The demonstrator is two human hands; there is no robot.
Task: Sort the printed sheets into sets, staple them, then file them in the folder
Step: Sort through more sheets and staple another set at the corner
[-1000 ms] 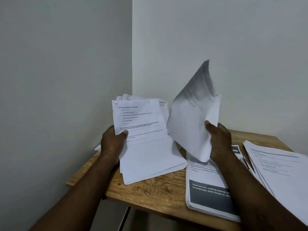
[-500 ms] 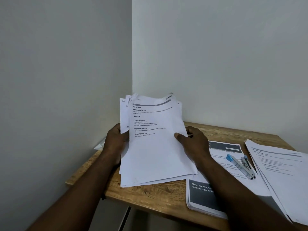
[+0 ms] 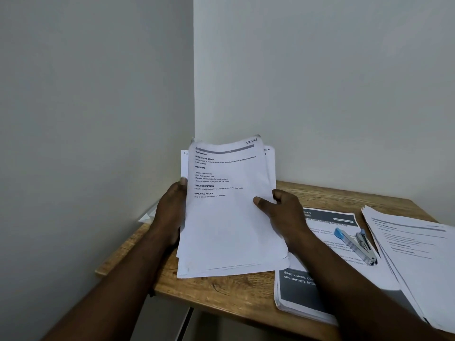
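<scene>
Head view: we're gripping the sheet stack [image 3: 229,217], left hand [image 3: 170,212] at its 9 o'clock edge, right hand [image 3: 285,212] at 3 o'clock, fingers [image 3: 259,201] curling round it, bottom edge sitting on the surface [image 3: 221,291]. Stapler [image 3: 357,244] lying at 4 o'clock on another pile [image 3: 302,299].

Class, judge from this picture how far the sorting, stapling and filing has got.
Done, apparently: two piles lie set out, the dark-banner pile and the right-hand pile. In hand: left hand and right hand hold a loose stack, a Section 1 sheet on top. Left: stapling, since the stapler lies idle; no folder is visible.
</scene>
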